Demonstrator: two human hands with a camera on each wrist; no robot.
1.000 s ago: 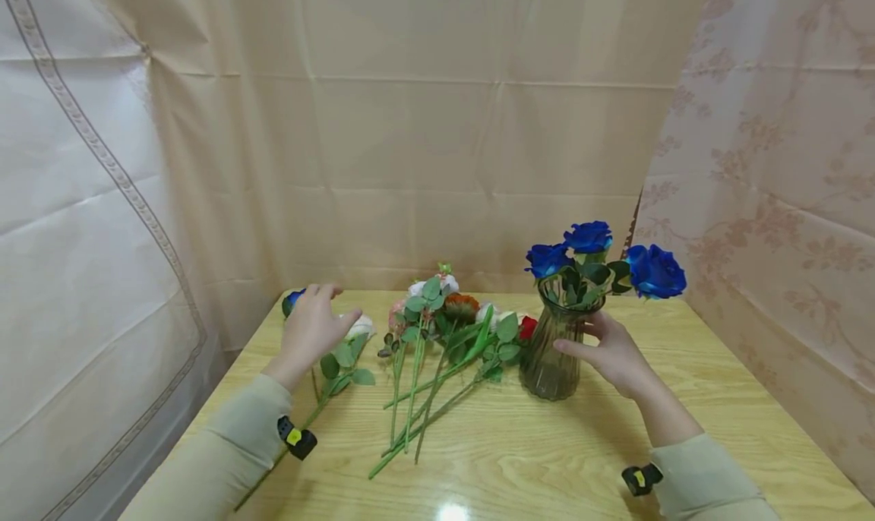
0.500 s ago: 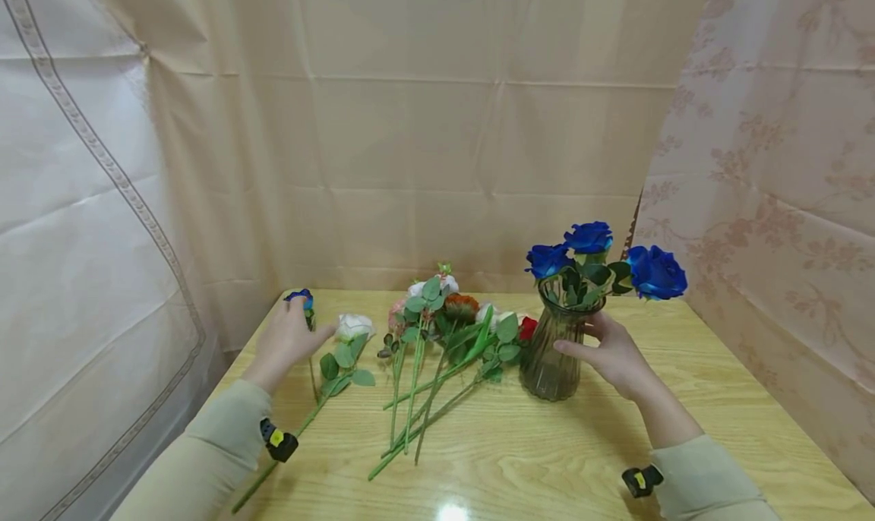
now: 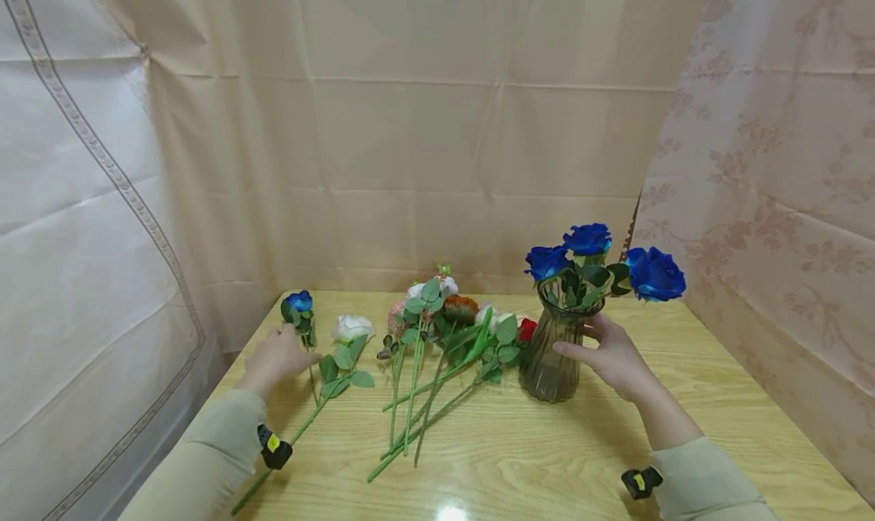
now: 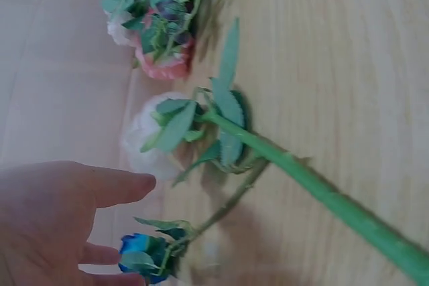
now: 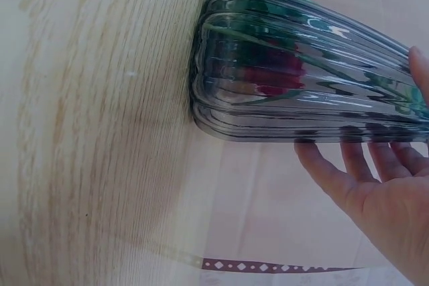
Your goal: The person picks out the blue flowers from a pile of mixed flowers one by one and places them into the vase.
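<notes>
On the right, my right hand (image 3: 618, 358) grips the ribbed smoky-glass vase (image 3: 547, 365), its thumb in front and fingers around the neck side. Three blue roses (image 3: 588, 238) stand in it, their heads spread above the rim. Far to the left, my left hand (image 3: 275, 360) is beside a single blue rose (image 3: 299, 301) lying on the table, thumb stretched out. In the left wrist view its fingertips overlap the blue head. A white rose (image 3: 352, 327) with a long green stem (image 4: 335, 199) lies just right of that hand, partly across the blue rose's stem.
Mid-table lies a heap of flowers: an orange bloom (image 3: 461, 307), a red one (image 3: 527, 329) beside the vase, and pink and white heads, with stems (image 3: 410, 430) pointing forward. A beige curtain (image 3: 410, 141) hangs behind the wooden table (image 3: 547, 468).
My left hand has drawn back and left, lower along the blue rose, whose head now shows fully. The right hand and vase stay in place.
</notes>
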